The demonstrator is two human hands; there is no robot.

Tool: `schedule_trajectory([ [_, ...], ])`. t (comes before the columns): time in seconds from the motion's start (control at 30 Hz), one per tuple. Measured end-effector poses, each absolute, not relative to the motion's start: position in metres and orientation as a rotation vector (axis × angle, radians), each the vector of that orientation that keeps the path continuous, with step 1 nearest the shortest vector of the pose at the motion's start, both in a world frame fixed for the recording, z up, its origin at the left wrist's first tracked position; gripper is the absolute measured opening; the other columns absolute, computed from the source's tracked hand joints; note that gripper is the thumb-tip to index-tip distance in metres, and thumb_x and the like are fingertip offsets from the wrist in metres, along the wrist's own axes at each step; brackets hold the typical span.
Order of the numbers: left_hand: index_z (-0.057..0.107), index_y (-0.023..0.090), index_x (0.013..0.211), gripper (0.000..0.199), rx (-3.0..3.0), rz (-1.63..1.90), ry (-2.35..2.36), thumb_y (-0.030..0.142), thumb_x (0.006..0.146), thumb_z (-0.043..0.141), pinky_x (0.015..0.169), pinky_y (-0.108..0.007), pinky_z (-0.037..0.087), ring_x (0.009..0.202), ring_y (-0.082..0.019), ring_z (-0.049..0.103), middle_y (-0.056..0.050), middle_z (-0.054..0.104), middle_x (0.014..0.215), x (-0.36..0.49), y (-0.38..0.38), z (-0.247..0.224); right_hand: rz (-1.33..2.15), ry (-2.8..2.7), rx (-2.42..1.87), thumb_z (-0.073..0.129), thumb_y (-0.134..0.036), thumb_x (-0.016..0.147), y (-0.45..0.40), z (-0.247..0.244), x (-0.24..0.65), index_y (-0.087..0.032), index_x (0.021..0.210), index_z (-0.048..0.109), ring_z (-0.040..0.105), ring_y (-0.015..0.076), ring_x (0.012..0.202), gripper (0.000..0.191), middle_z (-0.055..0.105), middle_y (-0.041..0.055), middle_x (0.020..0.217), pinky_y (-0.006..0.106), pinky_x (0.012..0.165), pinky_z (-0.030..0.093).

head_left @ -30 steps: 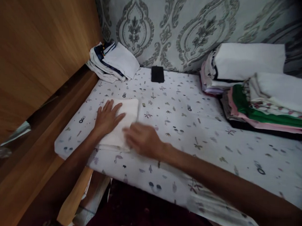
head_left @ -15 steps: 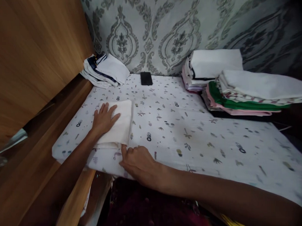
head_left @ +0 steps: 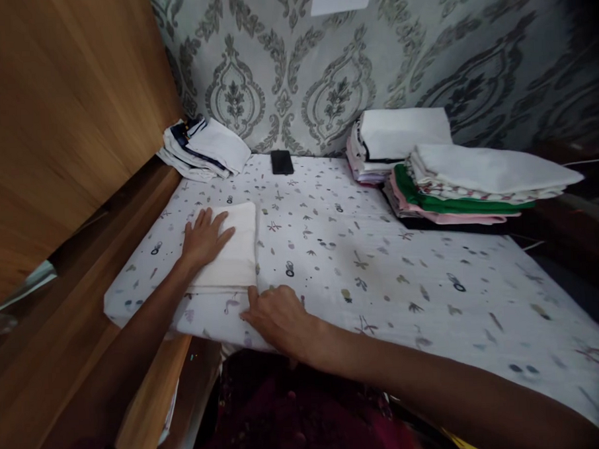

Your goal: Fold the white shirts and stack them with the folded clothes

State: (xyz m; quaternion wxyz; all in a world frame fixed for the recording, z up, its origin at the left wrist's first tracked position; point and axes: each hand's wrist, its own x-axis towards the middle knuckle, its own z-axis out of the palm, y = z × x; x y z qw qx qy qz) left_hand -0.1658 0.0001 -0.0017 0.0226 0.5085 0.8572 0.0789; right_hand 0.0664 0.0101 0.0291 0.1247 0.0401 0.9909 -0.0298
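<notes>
A folded white cloth (head_left: 237, 252) lies flat near the front left of the bed-like surface with a printed white sheet (head_left: 321, 270). My left hand (head_left: 201, 241) rests on its left part, palm down and fingers spread, so the hand is open. At the cloth's near right corner, my right hand (head_left: 280, 318) touches the edge with a stretched index finger. Its thumb stands apart from that finger below the edge, while the other fingers curl in. I see no cloth between thumb and finger.
Folded white and dark clothes (head_left: 204, 149) sit at the back left, by a wooden panel (head_left: 71, 109). A black phone-like object (head_left: 281, 162) lies near the patterned wall (head_left: 292, 66). Two stacks of folded clothes, a back pile (head_left: 405, 134) and a front pile (head_left: 476, 170), stand at right.
The cloth's near edge, slightly raised beside my right index finger before, now lies straighter. My right hand has shifted slightly right; my left hand stays put. The camera view has tilted up a little.
</notes>
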Motion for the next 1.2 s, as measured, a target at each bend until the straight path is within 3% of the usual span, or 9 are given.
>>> schedule_trajectory([
  [0.1, 0.036, 0.028, 0.151, 0.065, 1.575, 0.245, 2.652, 0.061, 0.097, 0.026, 0.114, -0.062, 0.022, 0.151, -0.034, 0.018, -0.015, 0.023, 0.164, -0.166, 0.000, -0.001, -0.058, 2.912, 0.099, 0.069, -0.021, 0.086, 0.003, 0.026, 0.069, -0.013, 0.114, 0.066, 0.066, 0.0220, 0.065, 0.030, 0.072, 0.0166, 0.095, 0.034, 0.051, 0.046],
  [0.2, 0.036, 0.028, 0.152, 0.065, 1.578, 0.236, 2.656, 0.061, 0.097, 0.026, 0.115, -0.062, 0.022, 0.151, -0.034, 0.018, -0.015, 0.022, 0.164, -0.166, 0.000, -0.001, -0.157, 3.034, 0.125, 0.057, -0.030, 0.095, -0.009, 0.021, 0.064, -0.001, 0.140, 0.047, 0.066, 0.0239, 0.064, 0.054, 0.073, 0.0177, 0.082, 0.036, 0.051, 0.047],
  [0.3, 0.034, 0.027, 0.152, 0.065, 1.583, 0.204, 2.659, 0.060, 0.097, 0.025, 0.114, -0.062, 0.023, 0.151, -0.034, 0.017, -0.015, 0.022, 0.164, -0.164, -0.001, 0.001, -0.257, 3.066, 0.211, 0.053, -0.044, 0.098, -0.016, 0.019, 0.048, 0.004, 0.143, 0.041, 0.068, 0.0260, 0.069, 0.066, 0.073, 0.0178, 0.077, 0.037, 0.055, 0.050],
  [0.47, 0.033, 0.028, 0.153, 0.064, 1.578, 0.143, 2.674, 0.060, 0.098, 0.022, 0.114, -0.060, 0.025, 0.152, -0.033, 0.017, -0.015, 0.022, 0.164, -0.164, -0.001, 0.002, -0.200, 3.020, 0.289, 0.054, -0.045, 0.097, -0.006, 0.021, 0.033, -0.010, 0.107, 0.069, 0.069, 0.0257, 0.082, 0.039, 0.073, 0.0171, 0.094, 0.034, 0.061, 0.051],
  [0.57, 0.033, 0.028, 0.153, 0.064, 1.589, 0.145, 2.670, 0.060, 0.098, 0.023, 0.114, -0.061, 0.025, 0.151, -0.033, 0.017, -0.015, 0.021, 0.164, -0.165, -0.001, 0.001, -0.111, 3.002, 0.230, 0.049, -0.039, 0.100, 0.004, 0.017, 0.041, -0.017, 0.090, 0.070, 0.069, 0.0253, 0.080, 0.033, 0.073, 0.0141, 0.092, 0.035, 0.061, 0.049],
  [0.83, 0.033, 0.028, 0.153, 0.064, 1.571, 0.156, 2.675, 0.059, 0.098, 0.024, 0.115, -0.060, 0.025, 0.152, -0.033, 0.017, -0.015, 0.021, 0.164, -0.163, -0.001, 0.002, -0.193, 3.020, 0.258, 0.059, -0.027, 0.095, 0.002, 0.012, 0.063, -0.016, 0.093, 0.067, 0.064, 0.0198, 0.067, 0.014, 0.070, 0.0127, 0.084, 0.033, 0.061, 0.048],
  [0.93, 0.034, 0.027, 0.152, 0.063, 1.579, 0.167, 2.669, 0.058, 0.098, 0.025, 0.115, -0.060, 0.025, 0.152, -0.033, 0.017, -0.016, 0.022, 0.164, -0.162, -0.002, 0.003, -0.185, 3.071, 0.293, 0.055, -0.026, 0.096, 0.002, 0.023, 0.066, -0.012, 0.100, 0.067, 0.065, 0.0206, 0.066, 0.018, 0.070, 0.0119, 0.076, 0.033, 0.059, 0.048],
  [1.07, 0.036, 0.026, 0.152, 0.063, 1.587, 0.178, 2.677, 0.058, 0.098, 0.026, 0.114, -0.062, 0.025, 0.151, -0.034, 0.017, -0.016, 0.023, 0.163, -0.162, -0.001, 0.003, -0.122, 3.058, 0.111, 0.047, -0.023, 0.099, -0.001, 0.040, 0.061, -0.014, 0.104, 0.067, 0.068, 0.0225, 0.072, 0.023, 0.072, 0.0130, 0.090, 0.032, 0.056, 0.049],
  [1.2, 0.035, 0.026, 0.152, 0.063, 1.596, 0.178, 2.672, 0.058, 0.098, 0.026, 0.114, -0.061, 0.025, 0.151, -0.033, 0.018, -0.016, 0.024, 0.163, -0.164, -0.001, 0.002, -0.155, 3.060, 0.218, 0.055, -0.038, 0.097, -0.009, 0.034, 0.043, -0.011, 0.114, 0.065, 0.069, 0.0238, 0.073, 0.034, 0.073, 0.0145, 0.086, 0.033, 0.057, 0.050],
])
